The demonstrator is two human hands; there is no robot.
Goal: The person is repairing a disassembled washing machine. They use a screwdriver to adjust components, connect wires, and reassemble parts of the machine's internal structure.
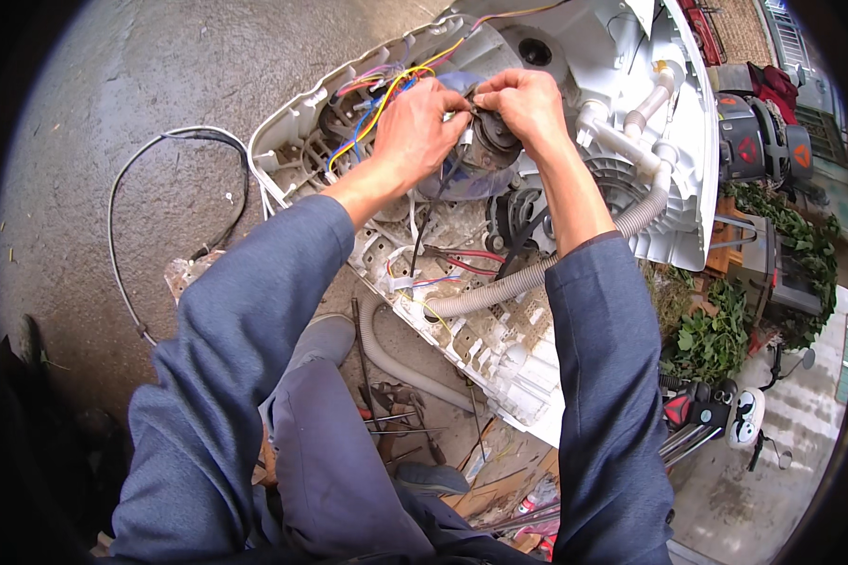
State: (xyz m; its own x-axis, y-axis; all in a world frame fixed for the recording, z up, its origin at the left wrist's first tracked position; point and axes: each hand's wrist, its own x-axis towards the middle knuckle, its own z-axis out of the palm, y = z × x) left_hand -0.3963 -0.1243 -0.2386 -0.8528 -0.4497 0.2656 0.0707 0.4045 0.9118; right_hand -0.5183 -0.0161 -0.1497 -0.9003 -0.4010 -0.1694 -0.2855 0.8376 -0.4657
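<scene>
A washing machine (537, 339) lies tipped over, its underside and inner parts facing me. At its middle is a dark round mechanism (495, 137). My left hand (413, 137) is closed over the left edge of this mechanism, thumb and fingers pinched together. Close beside it, my right hand (528, 104) pinches at the top of the same part, its fingertips almost meeting the left ones. What the fingertips hold is too small to make out. Yellow, blue and pink wires (386, 104) run just left of my left hand. Below the mechanism hangs a black belt (526, 243).
Red-handled pliers (471, 259) rest inside the frame. A grey corrugated hose (509, 287) crosses the base. Tools including screwdrivers (400, 424) lie on the ground by my feet. A grey cable (113, 202) loops across the wet floor. Plants (711, 339) and parked scooters (707, 410) stand at right.
</scene>
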